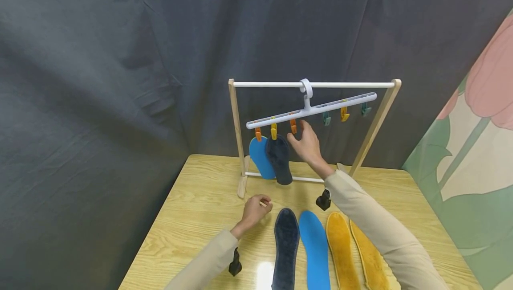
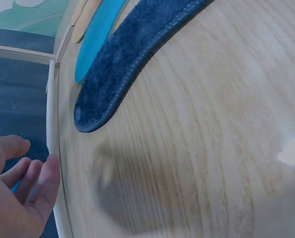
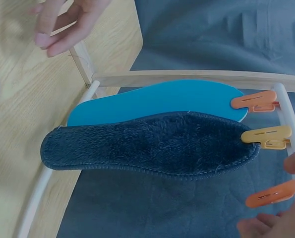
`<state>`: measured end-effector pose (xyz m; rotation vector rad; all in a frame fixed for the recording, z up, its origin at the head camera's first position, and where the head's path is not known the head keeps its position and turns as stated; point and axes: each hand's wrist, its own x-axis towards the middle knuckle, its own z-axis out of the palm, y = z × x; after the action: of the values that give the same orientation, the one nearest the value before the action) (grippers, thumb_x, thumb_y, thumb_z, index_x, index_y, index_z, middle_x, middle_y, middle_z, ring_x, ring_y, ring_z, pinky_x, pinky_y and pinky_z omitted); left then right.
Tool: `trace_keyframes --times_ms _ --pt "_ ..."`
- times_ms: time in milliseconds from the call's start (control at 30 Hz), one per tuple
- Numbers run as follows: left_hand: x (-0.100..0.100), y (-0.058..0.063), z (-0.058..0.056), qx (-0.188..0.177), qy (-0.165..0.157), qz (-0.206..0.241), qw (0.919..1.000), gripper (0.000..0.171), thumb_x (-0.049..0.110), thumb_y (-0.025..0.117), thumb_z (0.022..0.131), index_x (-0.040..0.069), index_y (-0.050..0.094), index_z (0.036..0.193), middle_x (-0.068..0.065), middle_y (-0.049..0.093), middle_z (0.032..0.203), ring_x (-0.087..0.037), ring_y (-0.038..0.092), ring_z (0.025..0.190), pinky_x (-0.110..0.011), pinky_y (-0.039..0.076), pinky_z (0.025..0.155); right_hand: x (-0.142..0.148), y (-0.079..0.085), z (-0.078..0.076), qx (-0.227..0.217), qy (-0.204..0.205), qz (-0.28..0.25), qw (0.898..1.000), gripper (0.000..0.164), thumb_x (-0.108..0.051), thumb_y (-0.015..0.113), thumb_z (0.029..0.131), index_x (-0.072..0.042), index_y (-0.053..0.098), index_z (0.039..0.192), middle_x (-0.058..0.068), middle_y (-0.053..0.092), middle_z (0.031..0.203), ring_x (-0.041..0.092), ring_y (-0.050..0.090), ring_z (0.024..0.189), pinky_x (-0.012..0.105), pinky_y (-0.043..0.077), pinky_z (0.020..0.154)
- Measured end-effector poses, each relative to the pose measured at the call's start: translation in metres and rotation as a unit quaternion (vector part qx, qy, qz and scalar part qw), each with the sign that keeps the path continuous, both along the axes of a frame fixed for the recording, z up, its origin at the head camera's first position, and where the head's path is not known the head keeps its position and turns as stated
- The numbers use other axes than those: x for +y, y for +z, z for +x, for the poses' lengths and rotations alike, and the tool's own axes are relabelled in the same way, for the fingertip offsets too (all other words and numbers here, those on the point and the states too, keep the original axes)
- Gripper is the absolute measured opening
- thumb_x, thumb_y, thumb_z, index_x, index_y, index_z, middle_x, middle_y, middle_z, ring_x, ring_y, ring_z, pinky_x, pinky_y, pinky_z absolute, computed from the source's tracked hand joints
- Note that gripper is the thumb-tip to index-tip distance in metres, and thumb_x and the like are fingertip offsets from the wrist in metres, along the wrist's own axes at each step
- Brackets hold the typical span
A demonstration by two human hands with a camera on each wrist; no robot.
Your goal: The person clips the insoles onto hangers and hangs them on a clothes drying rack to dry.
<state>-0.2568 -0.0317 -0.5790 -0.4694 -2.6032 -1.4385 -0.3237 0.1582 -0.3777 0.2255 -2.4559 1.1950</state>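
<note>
My right hand (image 1: 307,145) is raised beside an orange clip (image 1: 293,126) under the white hanger (image 1: 280,118), thumb and fingers spread apart. In the right wrist view this orange clip (image 3: 272,194) lies between thumb and fingers, and whether they touch it I cannot tell. A dark fuzzy insole (image 3: 152,146) hangs from the yellow clip (image 3: 267,136). Beside it a blue insole (image 3: 157,101) hangs from another orange clip (image 3: 256,101). Over the table, left of the dark insole lying there (image 1: 286,250), my left hand (image 1: 255,211) hovers with loosely bent fingers and nothing in them.
On the table (image 1: 176,236) lie a blue insole (image 1: 315,250) and two yellow ones (image 1: 342,247), partly behind my right sleeve. A wooden rack with a white top rod (image 1: 268,84) carries the tilted hanger. Green (image 1: 326,119) and yellow (image 1: 344,114) clips hang at its right half.
</note>
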Motion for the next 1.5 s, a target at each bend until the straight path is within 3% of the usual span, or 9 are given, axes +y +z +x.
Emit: trace_keyframes --times_ms 267,433,633,900,1033,1100,1267,1333,1500 --pt "0.001 -0.009 0.008 -0.068 -0.028 0.007 0.9972 0.029 0.005 0.070 0.091 -0.010 0.067 0.116 -0.013 0.068 0.097 -0.020 0.067 0.061 -0.023 0.049 0.048 -0.002 -0.001 -0.001 0.008 0.002 -0.015 1.000 0.053 -0.021 0.061 0.097 0.003 0.045 0.141 0.021 0.053 0.136 0.036 0.050 0.125 0.052 0.040 0.102" --pt "0.000 -0.012 0.014 -0.109 -0.048 -0.003 0.9929 0.038 0.008 0.072 0.091 -0.010 0.062 0.124 -0.022 0.066 0.109 -0.025 0.068 0.073 -0.026 0.051 0.051 -0.003 0.001 0.000 0.002 0.019 -0.025 1.000 0.054 -0.023 0.061 0.098 0.002 0.044 0.142 0.022 0.055 0.135 0.037 0.052 0.123 0.051 0.044 0.099" --pt "0.004 -0.013 0.018 -0.117 -0.067 -0.018 0.9908 0.044 0.006 0.075 0.089 -0.013 0.059 0.126 -0.024 0.065 0.113 -0.036 0.064 0.099 -0.038 0.058 0.072 -0.003 0.002 -0.001 0.008 0.032 -0.038 0.999 0.054 -0.024 0.061 0.099 0.005 0.044 0.141 0.023 0.056 0.130 0.039 0.055 0.118 0.047 0.047 0.097" --pt "0.012 -0.021 0.023 -0.116 -0.073 -0.065 0.9885 0.050 0.007 0.079 0.084 -0.013 0.059 0.126 -0.025 0.064 0.118 -0.039 0.061 0.109 -0.047 0.053 0.088 -0.004 0.001 -0.002 0.019 0.026 -0.024 0.999 0.052 -0.029 0.059 0.101 0.006 0.049 0.138 0.024 0.057 0.120 0.037 0.057 0.110 0.049 0.046 0.094" --pt "0.012 -0.025 0.024 -0.098 -0.069 -0.075 0.9899 0.044 0.005 0.082 0.081 -0.012 0.065 0.117 -0.020 0.065 0.108 -0.026 0.060 0.091 -0.043 0.053 0.081 -0.004 0.002 -0.002 0.020 0.030 -0.021 0.999 0.049 -0.027 0.057 0.102 0.005 0.050 0.137 0.024 0.058 0.118 0.038 0.058 0.108 0.050 0.046 0.092" --pt "0.012 -0.025 0.025 -0.095 -0.071 -0.076 0.9900 0.026 0.005 0.082 0.081 -0.011 0.064 0.092 -0.010 0.060 0.085 -0.017 0.048 0.070 -0.033 0.047 0.064 -0.004 0.003 -0.002 0.021 0.032 -0.018 0.999 0.048 -0.027 0.056 0.103 0.005 0.050 0.138 0.024 0.058 0.118 0.040 0.058 0.108 0.051 0.046 0.092" --pt "0.013 -0.024 0.029 -0.090 -0.070 -0.078 0.9904 0.028 0.005 0.083 0.080 -0.011 0.066 0.093 -0.005 0.056 0.080 -0.011 0.039 0.064 -0.028 0.040 0.060 -0.003 0.003 -0.001 0.025 0.030 -0.011 0.999 0.046 -0.026 0.054 0.103 0.005 0.051 0.138 0.024 0.059 0.118 0.042 0.058 0.109 0.052 0.045 0.093" --pt "0.013 -0.024 0.031 -0.089 -0.065 -0.080 0.9907 0.042 0.007 0.084 0.079 -0.012 0.066 0.112 -0.009 0.062 0.093 -0.010 0.044 0.070 -0.029 0.045 0.068 -0.003 0.002 -0.001 0.026 0.030 -0.011 0.999 0.046 -0.025 0.054 0.104 0.005 0.051 0.138 0.024 0.059 0.116 0.042 0.059 0.108 0.052 0.046 0.092" --pt "0.014 -0.025 0.032 -0.079 -0.073 -0.080 0.9909 0.033 0.009 0.084 0.080 -0.009 0.064 0.099 -0.006 0.053 0.081 -0.008 0.036 0.060 -0.026 0.033 0.059 -0.002 0.000 -0.002 0.023 0.031 -0.012 0.999 0.045 -0.026 0.054 0.103 0.003 0.052 0.138 0.023 0.059 0.114 0.039 0.060 0.104 0.050 0.048 0.090"
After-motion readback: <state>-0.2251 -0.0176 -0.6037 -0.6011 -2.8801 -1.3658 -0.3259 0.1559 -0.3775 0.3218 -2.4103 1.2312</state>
